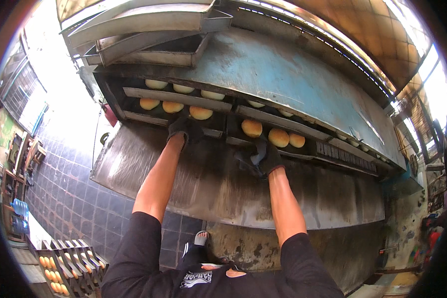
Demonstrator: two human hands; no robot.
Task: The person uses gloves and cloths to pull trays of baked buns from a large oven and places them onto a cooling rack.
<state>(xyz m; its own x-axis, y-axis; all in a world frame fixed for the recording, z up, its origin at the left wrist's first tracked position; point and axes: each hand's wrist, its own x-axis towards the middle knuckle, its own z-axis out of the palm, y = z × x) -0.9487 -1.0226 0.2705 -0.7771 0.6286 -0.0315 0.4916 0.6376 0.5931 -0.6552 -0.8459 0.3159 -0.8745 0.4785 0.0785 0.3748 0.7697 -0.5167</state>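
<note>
Both of my hands wear dark gloves at the mouth of a wide metal oven. My left hand [179, 128] is at the front lip of the lower left baking tray [144, 118], just below the golden bun [200, 113]. Its fingers are lost against the dark metal. My right hand [271, 158] is closed on a dark, bunched cloth [248, 163] by the front of the lower right baking tray [303, 154]. Behind it sit browned buns [278, 138]. Paler buns [184, 89] line the upper level.
A steel ledge [223, 184] slopes below the oven mouth. Empty metal trays [139, 25] are stacked on the blue oven top [283, 79]. At lower left a rack [74, 263] holds trays of buns. Dark tiles [79, 198] cover the floor left of the oven.
</note>
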